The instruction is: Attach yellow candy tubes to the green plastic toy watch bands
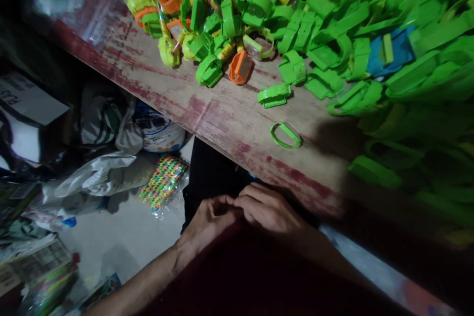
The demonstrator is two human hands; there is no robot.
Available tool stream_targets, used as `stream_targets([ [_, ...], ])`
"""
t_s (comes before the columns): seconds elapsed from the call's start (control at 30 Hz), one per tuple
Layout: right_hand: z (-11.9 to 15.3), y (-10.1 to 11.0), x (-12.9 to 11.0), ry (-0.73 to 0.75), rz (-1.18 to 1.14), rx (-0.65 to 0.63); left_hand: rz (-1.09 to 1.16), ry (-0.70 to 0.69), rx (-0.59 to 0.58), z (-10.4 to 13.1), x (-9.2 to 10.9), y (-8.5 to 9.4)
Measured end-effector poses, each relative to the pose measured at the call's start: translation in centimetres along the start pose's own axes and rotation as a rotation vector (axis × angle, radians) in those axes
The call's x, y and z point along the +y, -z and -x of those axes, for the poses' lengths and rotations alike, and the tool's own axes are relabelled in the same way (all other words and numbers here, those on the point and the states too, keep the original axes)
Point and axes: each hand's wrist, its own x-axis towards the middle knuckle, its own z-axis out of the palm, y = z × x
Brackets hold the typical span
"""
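My left hand point(215, 215) and my right hand point(268, 207) meet in front of my dark shirt, just off the table's near edge. Both have bent fingers, with the fingertips pinched together where they touch. Whatever they hold, if anything, is hidden by the fingers. The closest thing on the table is a single green plastic wristband point(286, 136), shaped like a toy watch. Beyond it lie a green toy watch point(274, 95) and an orange toy watch point(240, 67), at the front of a large heap of green ones point(322, 49).
The worn wooden table point(222, 118) has a chipped red edge. Small yellow-capped tubes point(226, 51) and a blue piece point(390, 52) lie in the heap. On the floor at left are plastic bags point(107, 173), a white-and-blue package point(159, 131) and a colourful bagged pack point(163, 182).
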Motion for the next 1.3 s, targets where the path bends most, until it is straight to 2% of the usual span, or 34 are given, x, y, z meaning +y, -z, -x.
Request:
stream_targets([
  [0.07, -0.1, -0.1, 0.1, 0.082, 0.079, 0.035, 0.030, 0.008, -0.050, -0.2, 0.1, 0.2],
  [0.13, 0.0, -0.3, 0.4, 0.037, 0.087, 0.060, 0.068, 0.037, -0.055, -0.2, 0.0, 0.3],
  [0.27, 0.4, -0.6, 0.8, -0.231, -0.142, -0.004, 0.161, 0.106, 0.040, -0.2, -0.2, -0.1],
  [0.33, 0.5, -0.4, 0.7, -0.378, -0.282, -0.070, 0.211, 0.100, 0.035, -0.1, -0.2, -0.4],
  [0.4, 0.6, -0.2, 0.5, -0.475, -0.322, -0.087, 0.237, 0.111, 0.030, -0.1, -0.1, -0.5],
  [0.47, 0.6, -0.1, 0.4, -0.436, -0.241, -0.071, 0.243, 0.137, 0.047, -0.1, 0.2, -0.6],
  [0.53, 0.7, -0.3, 0.3, -0.303, -0.099, -0.022, 0.218, 0.160, 0.071, -0.2, 0.5, -0.6],
  [0.67, 0.5, -1.3, 0.0, -0.072, 0.248, 0.179, 0.051, 0.168, 0.094, -0.4, 0.5, -0.5],
  [0.77, 0.4, -1.9, -0.2, -0.065, 0.422, 0.327, -0.036, 0.111, 0.045, -0.4, 0.0, -0.5],
  [0.83, 0.5, -1.9, -0.3, -0.143, 0.464, 0.289, -0.019, 0.098, 0.044, -0.3, -0.5, -0.5],
  [0.93, 1.0, -1.4, -0.1, -0.243, 0.417, 0.109, 0.134, 0.111, 0.070, -0.2, -0.7, -0.5],
  [1.0, 1.1, -1.0, 0.1, -0.245, 0.252, 0.032, 0.216, 0.101, 0.049, 0.0, -0.6, -0.5],
  [1.13, 0.6, -0.4, 0.1, -0.204, -0.179, -0.117, 0.203, -0.003, 0.023, 0.1, -0.6, -0.1],
  [1.3, 0.2, -0.4, 0.1, -0.388, -0.300, -0.195, 0.330, -0.007, 0.085, -0.8, -1.7, 0.3],
])
